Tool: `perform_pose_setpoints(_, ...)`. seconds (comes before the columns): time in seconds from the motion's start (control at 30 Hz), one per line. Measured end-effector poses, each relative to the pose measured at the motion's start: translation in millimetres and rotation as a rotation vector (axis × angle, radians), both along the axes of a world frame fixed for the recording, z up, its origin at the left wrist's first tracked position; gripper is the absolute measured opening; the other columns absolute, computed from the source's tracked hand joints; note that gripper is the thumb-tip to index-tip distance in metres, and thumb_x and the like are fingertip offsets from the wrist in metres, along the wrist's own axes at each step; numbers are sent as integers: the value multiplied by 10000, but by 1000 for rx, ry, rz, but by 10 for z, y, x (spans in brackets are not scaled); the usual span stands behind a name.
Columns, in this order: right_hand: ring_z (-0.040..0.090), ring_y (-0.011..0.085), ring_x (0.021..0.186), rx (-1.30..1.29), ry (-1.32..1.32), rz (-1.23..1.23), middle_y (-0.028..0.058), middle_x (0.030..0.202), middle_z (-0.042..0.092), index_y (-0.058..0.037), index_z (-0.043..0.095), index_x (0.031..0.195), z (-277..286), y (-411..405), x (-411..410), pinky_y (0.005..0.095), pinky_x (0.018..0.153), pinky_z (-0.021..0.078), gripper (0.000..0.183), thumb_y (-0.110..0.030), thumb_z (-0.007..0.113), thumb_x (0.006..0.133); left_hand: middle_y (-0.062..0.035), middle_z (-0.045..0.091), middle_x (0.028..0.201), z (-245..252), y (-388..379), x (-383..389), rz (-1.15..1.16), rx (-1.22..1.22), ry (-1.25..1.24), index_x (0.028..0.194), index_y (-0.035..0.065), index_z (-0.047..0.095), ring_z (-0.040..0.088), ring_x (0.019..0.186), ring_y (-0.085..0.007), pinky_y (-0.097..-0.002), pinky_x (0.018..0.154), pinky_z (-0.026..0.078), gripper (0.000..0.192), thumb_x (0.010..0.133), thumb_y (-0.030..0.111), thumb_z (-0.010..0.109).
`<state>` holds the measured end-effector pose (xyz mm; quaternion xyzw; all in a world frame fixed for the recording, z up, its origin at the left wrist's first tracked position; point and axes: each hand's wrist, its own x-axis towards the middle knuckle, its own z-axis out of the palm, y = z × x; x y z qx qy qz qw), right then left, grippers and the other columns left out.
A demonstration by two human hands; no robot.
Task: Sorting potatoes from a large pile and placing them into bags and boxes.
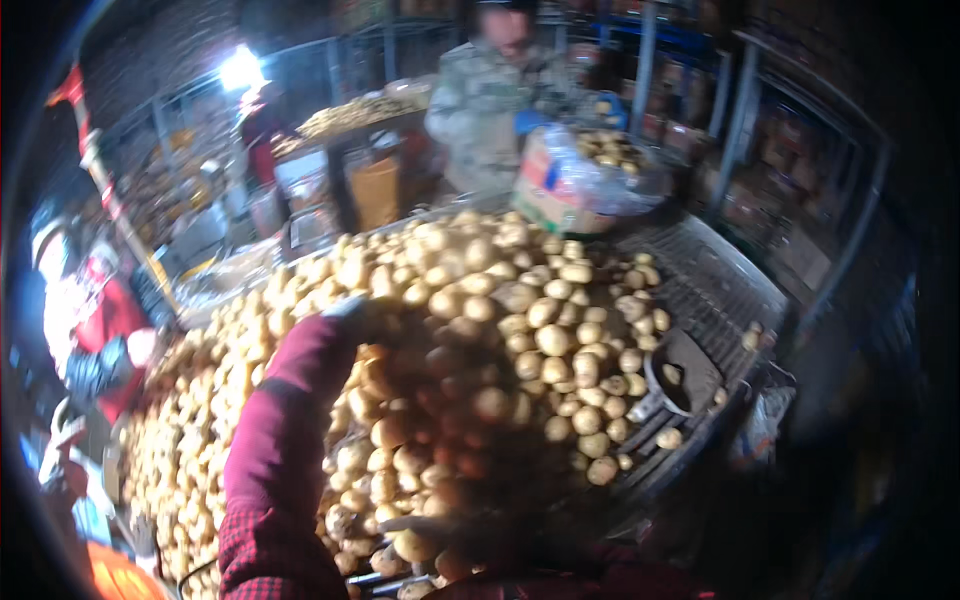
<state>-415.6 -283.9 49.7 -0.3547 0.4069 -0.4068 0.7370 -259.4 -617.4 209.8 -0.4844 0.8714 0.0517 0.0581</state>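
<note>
A large heap of potatoes (pixel 450 285) lies before me on a slatted sorting table. My left hand (pixel 364 319), in a greyish glove below a red sleeve, reaches over the middle of the heap. It is blurred, and its fingers and any hold on a potato cannot be made out. My right hand (pixel 420 525) is low in the frame, mostly lost in dark shadow; a pale fingerlike edge shows just above a larger potato (pixel 415 545). Whether it grips anything is unclear. Loose potatoes (pixel 589 420) lie right of the shadow.
A metal-rimmed scoop or chute piece (pixel 679 375) rests on the slats at right. Across the table, a person (pixel 480 112) in blue gloves stands by a plastic-lined carton (pixel 562 180) holding potatoes. Another person (pixel 105 315) is at the left edge. A striped pole (pixel 112 195) rises there.
</note>
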Motion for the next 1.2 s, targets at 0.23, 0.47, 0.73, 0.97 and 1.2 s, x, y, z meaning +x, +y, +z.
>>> perform_pose_setpoints(0.23,687,223,887,31,99,60,117,1114,667,-80,526,1376,40,-214,113,346,683,590,549,-440,618,972,-128,739,1035,25,482,325,-124,-132,269,1054,163,766,700,1001,-295,-466,933,516,402,856,497,662)
perform_pose_setpoints(0.47,688,221,882,46,18,54,116,1111,667,-84,523,1379,-41,-80,115,347,679,592,550,-435,625,969,-142,672,1163,110,574,231,-29,14,182,1020,189,767,585,1137,-388,-499,948,487,339,883,452,604)
perform_pose_setpoints(0.73,688,219,875,52,-43,65,115,1108,666,-87,521,1383,10,-52,145,347,675,595,553,-430,633,965,-148,591,1266,-246,846,515,-59,-180,373,1175,148,675,516,1198,-426,-520,956,478,454,829,441,698)
perform_pose_setpoints(0.97,689,218,870,62,-122,127,114,1105,665,-91,518,1387,48,25,340,348,671,597,555,-426,640,962,-186,558,1326,254,1570,1373,-172,-817,452,1193,85,625,510,1241,-411,-495,994,487,665,674,445,832)
perform_pose_setpoints(1.2,689,216,865,215,-313,143,113,1102,665,-94,516,1391,95,117,461,349,667,599,558,-422,647,959,-121,619,1256,702,2029,2638,171,-878,634,1275,36,593,603,1125,-297,-415,916,536,640,786,397,791)
